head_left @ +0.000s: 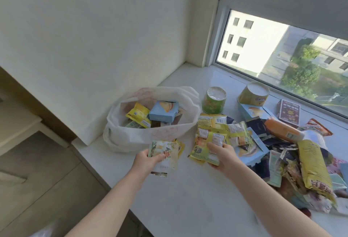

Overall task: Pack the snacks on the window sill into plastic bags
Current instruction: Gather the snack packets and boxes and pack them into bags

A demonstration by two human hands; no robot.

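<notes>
Slippage worries us: left hand (146, 158) pinches loose sachets (164, 148), right hand (223, 155) grips stacked yellow packets (204, 140); the floppy plastic bag (165, 133) may snag them.

Residential room, upper floor. Evidence: white stone window sill (188, 189), sliding window (282, 52) overlooking apartment blocks (250, 39) and trees, plain painted wall (84, 29), wooden furniture (28, 123), household snack packets (282, 142).
</notes>
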